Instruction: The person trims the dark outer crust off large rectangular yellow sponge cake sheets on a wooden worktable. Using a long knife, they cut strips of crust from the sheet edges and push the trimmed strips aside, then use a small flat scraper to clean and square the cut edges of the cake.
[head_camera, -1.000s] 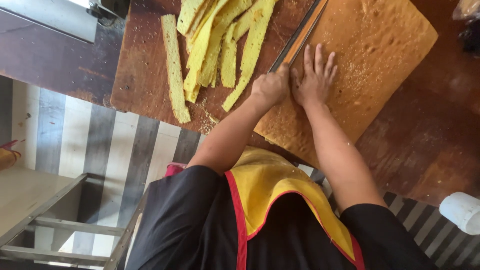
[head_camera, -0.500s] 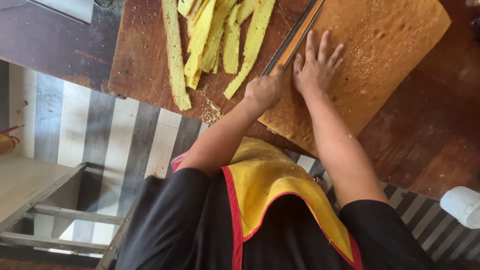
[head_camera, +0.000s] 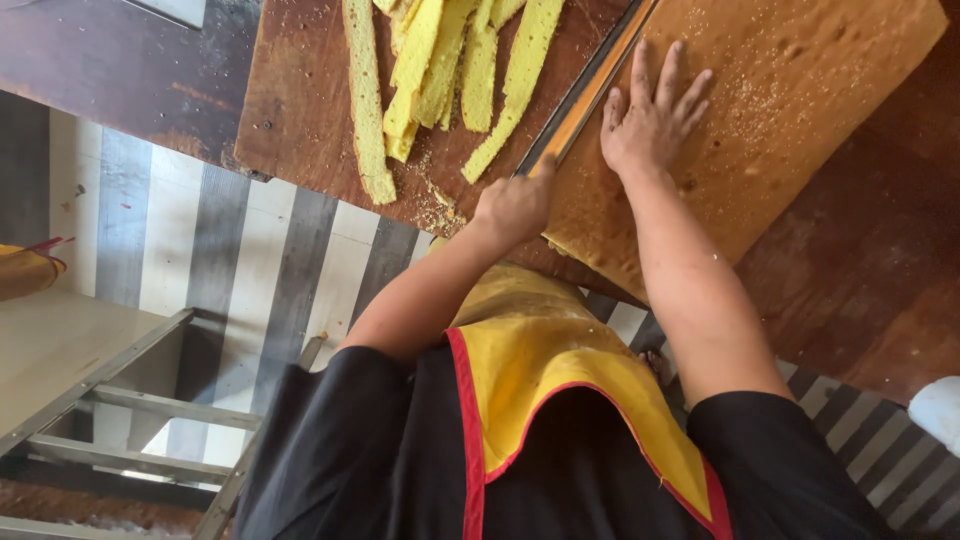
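1. The sponge cake slab (head_camera: 790, 110), a broad golden-brown sheet, lies flat on the wooden counter (head_camera: 860, 290), directly under the fingers of the right hand (head_camera: 650, 125).
2. The right hand rests palm-down on the slab's crust near its cut edge, fingers (head_camera: 640, 75) spread open and flat, gripping nothing.
3. The left hand (head_camera: 515, 205) is closed around the handle of a long knife (head_camera: 585, 100), whose blade runs along the slab's edge just beside the right fingers.
4. The cake looks light, soft and crumbly; it would likely tear if pinched, so a flat, spread palm near the cut seems the safest hold.
5. Beyond the knife, away from the left fingers, trimmed yellow cake strips (head_camera: 450, 70) lie heaped on a dark cutting board (head_camera: 300, 110), with crumbs scattered about.
6. A yellow apron (head_camera: 560, 380) with red trim hangs below both arms.
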